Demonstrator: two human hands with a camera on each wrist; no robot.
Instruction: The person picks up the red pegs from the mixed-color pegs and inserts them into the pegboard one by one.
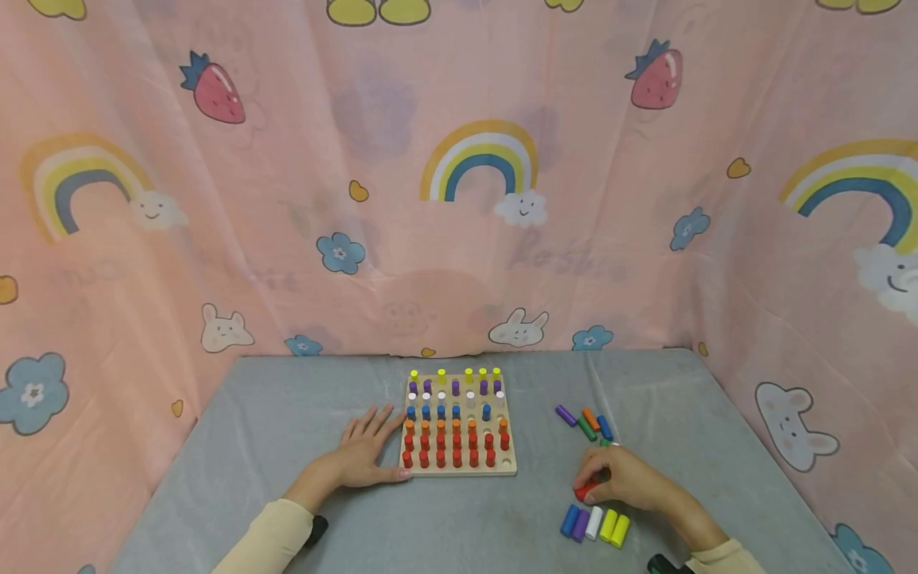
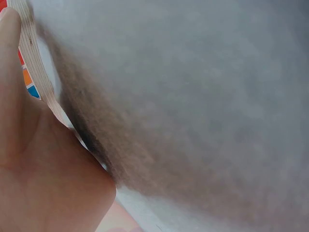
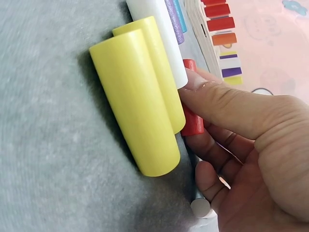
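A wooden pegboard lies mid-table, with rows of red, orange, blue, white, purple and yellow pegs standing in its holes. One hole at the near right corner shows bare. Along the board's left edge rests my left hand, fingers spread and thumb at the near corner. To the right of the board, my right hand pinches a red peg between thumb and fingers, low over the table. Partly hidden under that hand is a green peg. In the right wrist view, two yellow pegs lie close to the thumb.
Nearer me than the right hand lies a row of loose pegs: blue, purple, white and yellow. Beyond it lie purple, orange, green and blue ones. A patterned pink curtain surrounds the grey table.
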